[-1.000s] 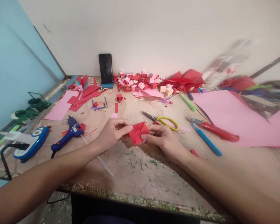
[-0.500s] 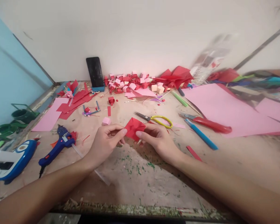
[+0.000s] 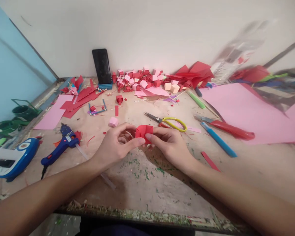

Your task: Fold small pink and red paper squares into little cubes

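A small piece of folded red paper is held up between my two hands, its sides partly raised like a shallow box. My left hand pinches its left side, thumb in front at the lower edge. From the right, my right hand grips it, with the thumb pressed on the near face. Fingers behind the paper are partly hidden. Just beyond my right hand lie yellow-handled scissors, blades pointing left. A pink paper cube rests on the table past my left hand.
A blue glue gun and a blue-and-white tape dispenser lie at left. A red utility knife and blue pen-like stick lie at right. Behind are many paper cubes, a phone and pink sheets.
The red paper has gone from a nearly flat folded square to a more upright, box-like shape. My hands have drawn closer together, and the view has shifted slightly.
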{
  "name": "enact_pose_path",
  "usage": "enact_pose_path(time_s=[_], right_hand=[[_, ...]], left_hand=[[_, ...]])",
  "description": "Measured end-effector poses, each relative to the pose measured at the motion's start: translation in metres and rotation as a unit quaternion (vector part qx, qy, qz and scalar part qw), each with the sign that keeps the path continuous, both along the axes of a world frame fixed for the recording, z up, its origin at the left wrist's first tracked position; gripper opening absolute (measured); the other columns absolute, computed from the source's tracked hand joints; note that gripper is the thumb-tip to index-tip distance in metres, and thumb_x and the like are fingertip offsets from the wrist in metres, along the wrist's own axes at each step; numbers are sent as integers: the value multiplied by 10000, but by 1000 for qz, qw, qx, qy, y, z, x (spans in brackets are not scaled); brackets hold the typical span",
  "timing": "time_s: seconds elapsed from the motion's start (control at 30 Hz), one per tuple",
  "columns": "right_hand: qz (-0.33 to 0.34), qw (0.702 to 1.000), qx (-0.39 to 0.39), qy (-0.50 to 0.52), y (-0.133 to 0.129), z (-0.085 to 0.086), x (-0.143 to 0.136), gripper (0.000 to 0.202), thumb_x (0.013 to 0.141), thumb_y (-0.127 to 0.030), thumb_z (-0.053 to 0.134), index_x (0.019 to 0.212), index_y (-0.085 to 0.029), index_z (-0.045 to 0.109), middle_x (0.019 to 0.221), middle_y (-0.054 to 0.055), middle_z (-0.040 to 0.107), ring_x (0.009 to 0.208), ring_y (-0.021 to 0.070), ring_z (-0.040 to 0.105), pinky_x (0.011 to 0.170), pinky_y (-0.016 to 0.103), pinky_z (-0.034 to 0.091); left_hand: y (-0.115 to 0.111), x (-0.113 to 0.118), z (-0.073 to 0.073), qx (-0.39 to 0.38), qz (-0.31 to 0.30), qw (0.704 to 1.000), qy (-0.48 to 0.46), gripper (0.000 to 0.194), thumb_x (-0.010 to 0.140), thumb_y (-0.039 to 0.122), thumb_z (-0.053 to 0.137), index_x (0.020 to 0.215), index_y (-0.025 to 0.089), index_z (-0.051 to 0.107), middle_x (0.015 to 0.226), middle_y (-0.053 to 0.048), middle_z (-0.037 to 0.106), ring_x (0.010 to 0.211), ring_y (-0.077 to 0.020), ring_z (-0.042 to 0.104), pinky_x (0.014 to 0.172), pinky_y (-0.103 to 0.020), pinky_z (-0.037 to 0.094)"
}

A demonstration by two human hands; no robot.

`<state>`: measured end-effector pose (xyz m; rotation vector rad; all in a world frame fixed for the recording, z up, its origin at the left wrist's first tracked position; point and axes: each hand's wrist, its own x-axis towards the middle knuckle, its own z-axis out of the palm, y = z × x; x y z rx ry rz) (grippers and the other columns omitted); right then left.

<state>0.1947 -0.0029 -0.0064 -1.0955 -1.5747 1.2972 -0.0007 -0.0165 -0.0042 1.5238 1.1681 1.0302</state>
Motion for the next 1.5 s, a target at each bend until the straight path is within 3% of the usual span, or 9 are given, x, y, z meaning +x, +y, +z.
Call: enact_pose_path(time_s=[0.2,0.37,0.47,0.67,0.9,1.07,1.3,1.5], right_hand=[[30,998,20,-41,0,-4,0,168,901,-286,667,836,-194,791,759,24,733,628,157,601,599,287,477],[44,998,-36,0,0,-2,0,180,899,-292,662,810,-189,781,714,29,730,630,168,645,601,288,495],[29,998,-52,23,0,1,-1,190,898,-337,676,821,-192,772,746,27,734,632,160,636,607,282,497],[-3,999,-16,-46,0,4,-3,333,862,-481,731,721,-179,722,643,8,653,586,136,547,525,259,398],[4,999,-34,-29,-1,-2,-3,241,850,-412,750,770,-185,771,731,46,745,619,165,635,560,285,499],[7,999,-30,-28,-1,-6,-2,271,871,-422,734,750,-185,785,686,54,743,636,191,674,574,306,539],[-1,999,-10,-36,-2,-8,-1,269,857,-451,756,779,-197,799,677,54,731,653,213,669,559,324,538],[1,999,8,-50,-1,-6,-2,265,867,-446,737,796,-199,801,690,42,724,640,190,644,564,311,513]], left_hand=[[0,0,-2,22,3,999,24,147,881,303,671,935,168,688,899,-46,737,812,-179,686,688,-251,542],[2,-2,-1,25,-11,1000,14,127,899,218,600,854,154,699,836,-30,726,760,-155,661,696,-242,526],[3,-2,-1,24,4,999,27,151,894,216,608,795,146,697,778,-24,710,712,-144,639,657,-233,505],[-1,-1,-1,70,13,993,93,185,903,221,610,775,148,723,741,-22,718,668,-142,618,620,-234,472],[-2,-2,2,73,3,993,97,219,923,243,594,768,149,716,735,-19,699,668,-136,600,634,-240,460],[-2,0,2,41,-38,995,79,247,888,376,688,788,153,720,800,-40,743,687,-149,632,642,-247,490],[-1,0,-1,53,-23,993,100,185,892,218,607,761,151,719,813,-48,757,756,-172,670,669,-251,516],[-2,0,2,48,-23,994,96,204,901,283,616,797,151,732,794,-47,753,724,-171,667,638,-250,515]])
